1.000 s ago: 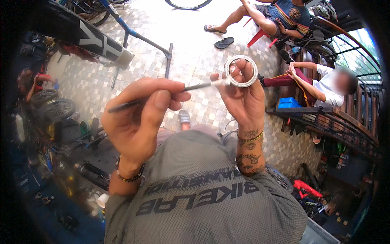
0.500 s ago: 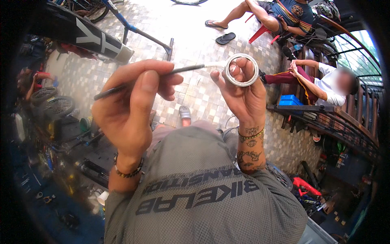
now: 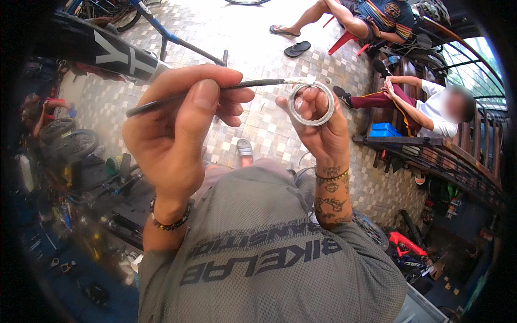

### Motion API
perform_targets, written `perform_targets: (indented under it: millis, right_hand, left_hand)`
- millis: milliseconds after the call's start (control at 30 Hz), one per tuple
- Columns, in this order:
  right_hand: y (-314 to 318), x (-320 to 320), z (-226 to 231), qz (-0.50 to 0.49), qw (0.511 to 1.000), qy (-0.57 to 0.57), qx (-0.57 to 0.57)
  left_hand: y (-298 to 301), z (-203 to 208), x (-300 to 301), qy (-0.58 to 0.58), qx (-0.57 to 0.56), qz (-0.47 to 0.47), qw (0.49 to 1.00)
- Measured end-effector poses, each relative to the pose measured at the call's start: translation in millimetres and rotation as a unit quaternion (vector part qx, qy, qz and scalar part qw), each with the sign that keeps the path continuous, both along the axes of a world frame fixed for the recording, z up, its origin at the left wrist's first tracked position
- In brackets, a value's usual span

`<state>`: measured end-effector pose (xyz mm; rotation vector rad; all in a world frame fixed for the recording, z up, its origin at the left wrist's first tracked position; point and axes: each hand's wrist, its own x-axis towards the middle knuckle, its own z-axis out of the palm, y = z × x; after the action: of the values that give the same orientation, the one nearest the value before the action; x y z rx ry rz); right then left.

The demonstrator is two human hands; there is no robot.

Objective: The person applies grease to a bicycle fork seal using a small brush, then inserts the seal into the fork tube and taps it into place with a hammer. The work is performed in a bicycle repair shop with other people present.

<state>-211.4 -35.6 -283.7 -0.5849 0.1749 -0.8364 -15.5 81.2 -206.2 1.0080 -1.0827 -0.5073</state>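
My left hand (image 3: 167,134) is closed in a pinch around a thin brush (image 3: 253,83) with a black handle. The brush's whitish tip reaches the top edge of a silver ring-shaped bearing (image 3: 311,124); whether it touches cannot be made out for certain. Behind that bearing, my right hand (image 3: 326,139) grips it upright, palm toward me, with curled fingertips showing through its open centre. Both hands are held up in front of my chest, the right one slightly farther from me. Part of the right hand's grip is hidden behind the bearing.
A large black tube (image 3: 81,43) and a blue bicycle frame (image 3: 161,27) stand at upper left. Two people sit at right, one on a wooden bench (image 3: 441,142) beside a blue box (image 3: 383,130). Tools and parts lie at lower left; a red part (image 3: 406,244) lies lower right.
My left hand has moved the brush a little to the right. The bearing has shifted down and left in my right hand, and the brush tip now meets its top edge in view.
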Motion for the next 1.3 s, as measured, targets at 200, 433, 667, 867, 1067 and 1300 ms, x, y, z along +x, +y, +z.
perform_targets:
  millis: [200, 433, 667, 867, 1067, 1300]
  right_hand:
    - [-4, -8, -4, -0.011, 0.999, 0.02, -0.026]
    - [-1, -8, 16, -0.142, 0.934, 0.18, -0.273]
    - [-1, -10, 41, -0.314, 0.663, 0.347, -0.584]
    - [6, -11, 42, -0.329, 0.596, 0.377, -0.628]
    - [10, -19, 37, -0.34, 0.57, 0.388, -0.64]
    - [6, -25, 36, -0.349, 0.551, 0.396, -0.646]
  left_hand:
    - [2, -1, -5, 0.064, 0.025, 0.022, 0.997]
    - [8, -7, 7, 0.077, 0.065, 0.085, 0.991]
    - [16, 20, 2, -0.014, -0.014, 0.095, 0.995]
    - [9, 34, -22, -0.05, -0.051, 0.055, 0.996]
    - [12, 31, -31, -0.068, -0.037, 0.035, 0.996]
    - [34, 27, -33, -0.078, 0.006, 0.033, 0.996]
